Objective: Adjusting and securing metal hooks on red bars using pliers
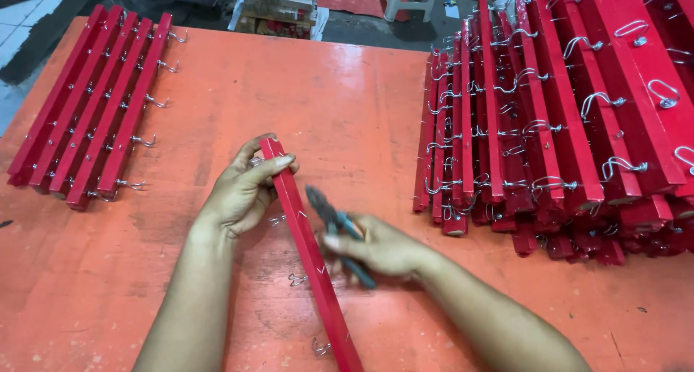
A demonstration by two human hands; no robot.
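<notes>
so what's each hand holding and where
The left hand grips the red wooden bar near its far end. The right hand holds blurred pliers by their blue-green handles.

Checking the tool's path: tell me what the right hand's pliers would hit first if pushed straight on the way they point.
Probably the red wooden bar: the pliers in the right hand point up-left toward it, near its small wire hooks. Depth is unclear.

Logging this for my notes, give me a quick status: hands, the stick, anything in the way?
Left hand grips red stick near its top. Right hand holds pliers beside it. Nothing blocking.
</notes>
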